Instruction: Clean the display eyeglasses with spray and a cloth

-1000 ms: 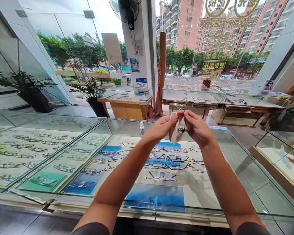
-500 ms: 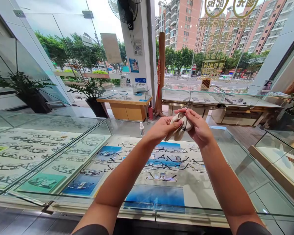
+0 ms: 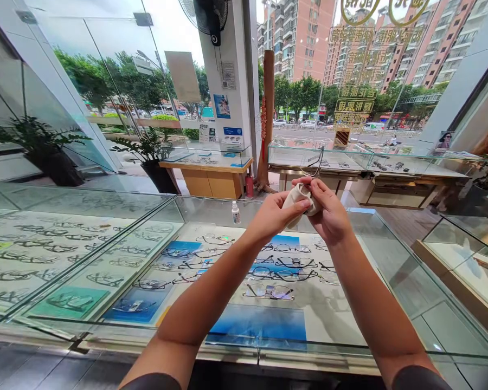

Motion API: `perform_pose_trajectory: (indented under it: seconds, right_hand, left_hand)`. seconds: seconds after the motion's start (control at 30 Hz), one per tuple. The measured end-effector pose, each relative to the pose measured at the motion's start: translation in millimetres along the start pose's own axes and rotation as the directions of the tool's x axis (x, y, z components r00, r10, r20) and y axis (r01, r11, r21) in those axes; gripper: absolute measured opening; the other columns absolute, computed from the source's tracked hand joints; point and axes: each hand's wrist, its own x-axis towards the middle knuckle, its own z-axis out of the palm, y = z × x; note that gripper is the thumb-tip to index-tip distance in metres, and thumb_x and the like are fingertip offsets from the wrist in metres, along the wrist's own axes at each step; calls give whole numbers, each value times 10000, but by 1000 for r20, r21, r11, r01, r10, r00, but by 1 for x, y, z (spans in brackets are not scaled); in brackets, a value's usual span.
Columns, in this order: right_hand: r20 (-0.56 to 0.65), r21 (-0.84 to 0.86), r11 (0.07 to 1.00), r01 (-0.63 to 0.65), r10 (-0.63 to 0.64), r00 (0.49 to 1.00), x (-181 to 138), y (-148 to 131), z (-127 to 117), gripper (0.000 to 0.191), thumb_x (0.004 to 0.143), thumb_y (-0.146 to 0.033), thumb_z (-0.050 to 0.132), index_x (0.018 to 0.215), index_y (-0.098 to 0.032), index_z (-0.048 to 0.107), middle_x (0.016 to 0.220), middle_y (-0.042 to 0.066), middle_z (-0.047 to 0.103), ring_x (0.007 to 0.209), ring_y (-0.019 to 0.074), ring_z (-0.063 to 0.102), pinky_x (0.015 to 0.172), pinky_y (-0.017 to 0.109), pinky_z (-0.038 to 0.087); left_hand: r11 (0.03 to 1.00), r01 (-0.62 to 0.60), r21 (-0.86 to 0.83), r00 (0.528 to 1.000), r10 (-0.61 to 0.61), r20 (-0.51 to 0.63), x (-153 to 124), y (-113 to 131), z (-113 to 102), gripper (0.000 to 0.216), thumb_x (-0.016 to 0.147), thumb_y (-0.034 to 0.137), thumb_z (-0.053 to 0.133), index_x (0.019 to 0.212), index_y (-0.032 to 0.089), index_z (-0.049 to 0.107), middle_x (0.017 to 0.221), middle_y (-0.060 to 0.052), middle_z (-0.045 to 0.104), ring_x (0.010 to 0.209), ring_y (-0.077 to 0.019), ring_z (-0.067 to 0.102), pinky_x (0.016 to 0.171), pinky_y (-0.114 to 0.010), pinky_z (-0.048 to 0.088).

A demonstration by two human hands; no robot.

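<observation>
Your left hand point(image 3: 274, 214) pinches a pale cleaning cloth point(image 3: 297, 196) between thumb and fingers, and your right hand point(image 3: 329, 214) closes round the same bundle from the other side, so that the two hands touch above the glass. Inside the cloth sits a pair of spectacles point(image 3: 316, 162), of which only a thin dark arc of frame rises clear, just above the right fingertips. Compared with a second ago, both hands stand a little higher and further right, and the cloth, which then hung loose below the thumbs, is now gathered into a tight wad pressed on the frame. The exposed arc has also swung from above the left thumb to above the right hand. Read this as a rubbing stroke in progress, with the frame being turned within the cloth so that a fresh part comes under the fingers; how much is already wiped you cannot tell.

Below the hands lies the glass display counter point(image 3: 390, 260), with rows of displayed frames point(image 3: 268, 291) on white and blue pads beneath your forearms. A small spray bottle point(image 3: 236, 213) stands on the glass, left of the left hand. Beyond the hands are further showcases point(image 3: 350, 160) and the shop window.
</observation>
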Motion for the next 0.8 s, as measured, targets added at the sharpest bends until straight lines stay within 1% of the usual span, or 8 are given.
perform_pose_trajectory:
  seconds: [0.1,0.17,0.3,0.4,0.5,0.6,0.73,0.8]
  right_hand:
    - [-12,6,1000,18,-18,1000,0,2,0,205,903,-501,845,978,-311,828,1174,-6,805,908,169,668,779,276,566]
    - [-23,0,1000,28,-28,999,0,4,0,206,899,-507,850,973,-316,828,1155,-5,807,913,174,673,779,286,570]
    - [-53,-2,999,49,-49,997,0,6,0,201,883,-503,857,967,-323,830,1122,3,810,958,193,690,807,302,586]
    - [-71,10,999,47,-46,996,0,9,1,208,870,-491,862,976,-315,832,1112,6,813,985,198,704,823,299,595]
    - [-54,8,1000,29,-29,998,-1,13,5,221,883,-499,843,999,-311,831,1112,9,816,1002,201,721,859,308,604]
    - [-21,4,1000,17,-17,1000,-3,14,8,200,908,-491,813,999,-314,834,1120,1,820,1021,189,731,924,303,600]
    - [-15,-33,999,22,-22,1000,-5,10,10,196,922,-466,777,995,-297,844,1075,6,824,1004,202,748,943,323,607]
    - [-45,-46,999,25,-28,999,-5,6,9,196,906,-446,779,994,-286,850,1015,9,825,939,205,751,882,329,619]
  left_hand:
    - [997,20,72,999,-18,-32,-2,3,-2,478,793,576,889,945,146,748,754,5,579,655,-101,435,604,-271,294]
    - [996,12,86,1000,-11,-9,-2,3,-3,481,794,583,884,926,146,732,743,8,564,651,-101,429,603,-271,292]
    - [997,-50,55,996,46,72,2,-1,-5,464,808,569,873,929,153,706,738,13,556,644,-101,426,602,-267,292]
    - [991,-126,45,989,122,81,6,-9,-4,456,817,547,874,984,157,709,770,5,590,661,-106,455,612,-263,336]
    - [976,-209,56,978,208,16,9,-16,1,437,847,540,851,1003,155,716,850,-28,660,723,-125,528,659,-267,417]
    - [968,-243,58,966,247,-73,8,-19,9,435,888,579,801,956,157,718,852,-33,680,751,-136,561,684,-270,444]
    - [969,-237,65,959,244,-142,5,-16,12,502,932,656,724,844,164,677,743,5,595,695,-124,501,639,-267,386]
    - [973,-218,72,968,225,-110,4,-12,9,562,948,696,681,774,165,623,696,15,537,655,-115,449,607,-268,341]
